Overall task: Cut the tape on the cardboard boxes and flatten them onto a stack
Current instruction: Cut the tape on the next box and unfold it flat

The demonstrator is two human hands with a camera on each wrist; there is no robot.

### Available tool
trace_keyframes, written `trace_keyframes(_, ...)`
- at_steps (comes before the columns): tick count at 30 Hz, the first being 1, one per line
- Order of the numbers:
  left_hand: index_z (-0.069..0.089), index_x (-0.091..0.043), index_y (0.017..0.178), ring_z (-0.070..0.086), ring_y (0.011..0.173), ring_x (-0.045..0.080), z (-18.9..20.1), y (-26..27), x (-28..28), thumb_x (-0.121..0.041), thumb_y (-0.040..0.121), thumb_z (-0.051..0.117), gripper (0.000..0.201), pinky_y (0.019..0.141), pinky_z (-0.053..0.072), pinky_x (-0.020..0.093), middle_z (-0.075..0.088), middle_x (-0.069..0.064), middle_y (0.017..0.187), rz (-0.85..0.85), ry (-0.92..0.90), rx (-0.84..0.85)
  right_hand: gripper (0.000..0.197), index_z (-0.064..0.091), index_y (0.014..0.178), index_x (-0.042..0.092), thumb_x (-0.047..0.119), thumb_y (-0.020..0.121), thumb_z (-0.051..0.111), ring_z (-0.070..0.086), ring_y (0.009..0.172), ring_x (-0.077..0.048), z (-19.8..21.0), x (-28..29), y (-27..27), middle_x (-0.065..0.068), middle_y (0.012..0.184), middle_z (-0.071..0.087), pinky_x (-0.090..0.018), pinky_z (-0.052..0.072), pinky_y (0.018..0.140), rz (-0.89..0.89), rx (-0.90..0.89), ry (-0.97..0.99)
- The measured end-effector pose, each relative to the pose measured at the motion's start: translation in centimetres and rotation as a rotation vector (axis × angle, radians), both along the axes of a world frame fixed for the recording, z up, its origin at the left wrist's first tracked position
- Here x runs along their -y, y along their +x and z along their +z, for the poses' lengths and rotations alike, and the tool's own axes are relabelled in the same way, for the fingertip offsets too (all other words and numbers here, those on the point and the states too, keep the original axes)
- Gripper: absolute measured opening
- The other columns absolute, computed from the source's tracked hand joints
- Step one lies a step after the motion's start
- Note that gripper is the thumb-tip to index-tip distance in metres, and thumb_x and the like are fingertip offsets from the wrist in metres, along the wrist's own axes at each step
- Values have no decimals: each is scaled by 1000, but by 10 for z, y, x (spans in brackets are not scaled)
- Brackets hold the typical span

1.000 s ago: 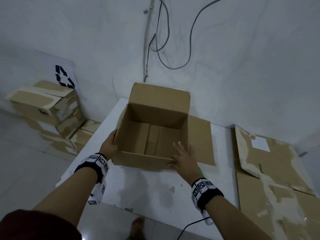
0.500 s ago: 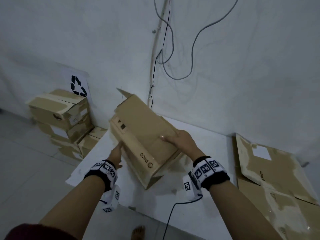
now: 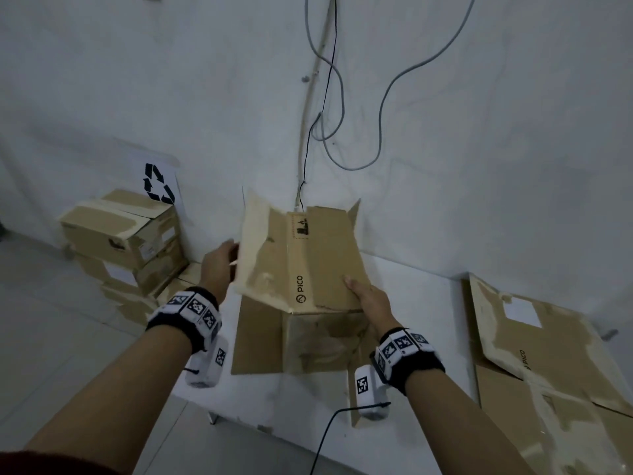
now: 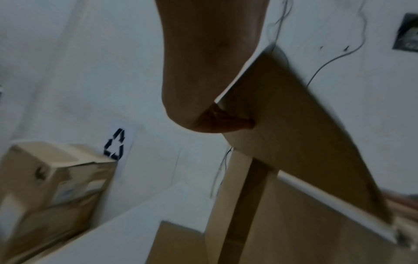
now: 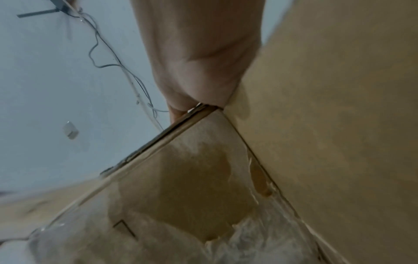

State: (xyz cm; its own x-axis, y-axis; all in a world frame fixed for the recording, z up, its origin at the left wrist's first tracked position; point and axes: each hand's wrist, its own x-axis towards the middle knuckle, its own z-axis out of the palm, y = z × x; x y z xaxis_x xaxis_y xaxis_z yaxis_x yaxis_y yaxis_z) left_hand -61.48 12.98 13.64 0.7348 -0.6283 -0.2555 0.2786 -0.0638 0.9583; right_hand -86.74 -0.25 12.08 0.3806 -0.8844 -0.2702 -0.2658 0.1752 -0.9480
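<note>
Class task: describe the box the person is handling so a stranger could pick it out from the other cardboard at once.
On the white table against the wall, find the brown PICO box tipped over between the left hand and right hand. Unlike the floor boxes and flattened cardboard, it is held.

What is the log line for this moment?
box: tipped on table | left hand: grips flap | right hand: flat on side | stack: right
</note>
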Motion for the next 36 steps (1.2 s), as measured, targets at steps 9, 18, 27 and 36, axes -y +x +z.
trace_keyframes(9,30,-16,145,35,134,28,8,-71,66,-47,68,82,98,107,33,39,38,7,145,-394,366,713,30,51,117,24,46,97,52,55,85,-17,4,-10,20,2,100,60,-29,41,82,8,-52,-17)
trace_keyframes(18,-7,-18,148,40,132,30,-14,-54,76,-35,56,92,137,109,36,43,35,11,147,-380,268,354,28,62,105,28,35,82,77,64,99,-15,-4,-15,12,3,110,69,-33,52,89,44,37,23)
trace_keyframes(27,61,-13,109,61,98,26,-26,6,27,-50,97,42,43,93,43,36,68,6,103,-370,743,1006,43,63,114,18,33,78,81,64,97,-19,-3,-1,29,4,103,69,-38,52,93,-57,42,89)
trace_keyframes(36,55,1,105,59,97,32,-1,-17,40,-9,100,45,14,73,46,32,58,17,103,-689,543,214,82,62,123,13,53,57,88,65,105,-26,-3,6,38,-4,115,70,-46,51,99,-53,26,117)
